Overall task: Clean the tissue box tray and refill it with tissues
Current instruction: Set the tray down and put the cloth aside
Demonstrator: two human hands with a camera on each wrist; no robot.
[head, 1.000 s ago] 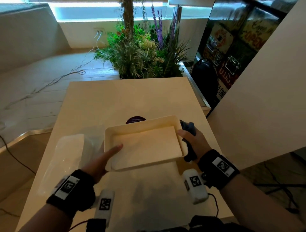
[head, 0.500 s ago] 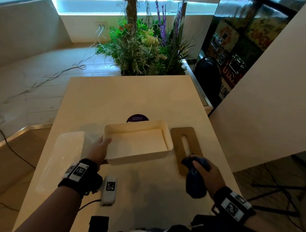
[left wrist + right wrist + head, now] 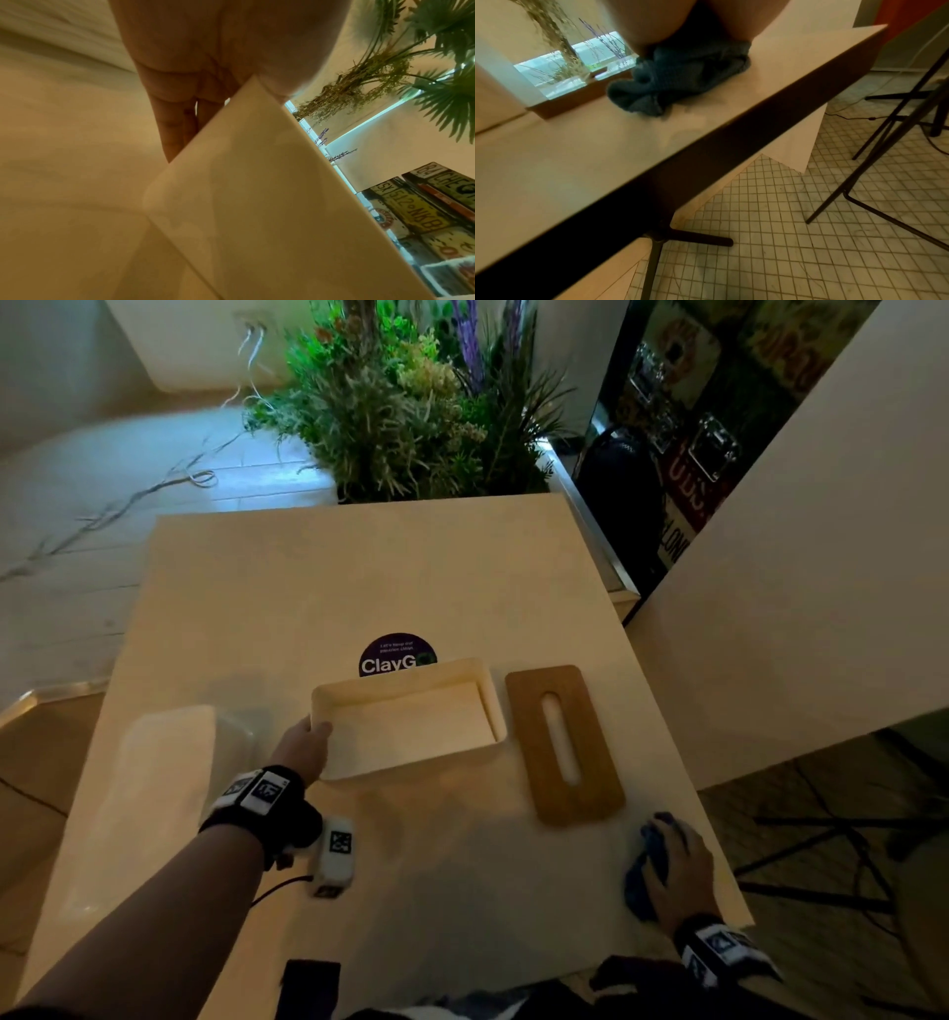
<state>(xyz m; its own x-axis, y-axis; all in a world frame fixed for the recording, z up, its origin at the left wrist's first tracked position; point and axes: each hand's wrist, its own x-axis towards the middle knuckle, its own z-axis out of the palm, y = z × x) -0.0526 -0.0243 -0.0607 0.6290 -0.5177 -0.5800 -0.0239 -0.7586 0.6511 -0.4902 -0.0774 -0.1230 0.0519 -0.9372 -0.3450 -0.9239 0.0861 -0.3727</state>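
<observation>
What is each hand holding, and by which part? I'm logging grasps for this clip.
The left hand grips the tissue box tray at its left end wall. The right hand holds the bunched blue cloth down against the table, near its right edge.

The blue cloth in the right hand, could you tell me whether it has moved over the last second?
Yes. The blue cloth went from beside the tray, past the wooden lid, to the table's near right edge.

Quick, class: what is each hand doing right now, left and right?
Left hand: grips the left end wall of the tissue box tray.
Right hand: holds the blue cloth on the table.
</observation>
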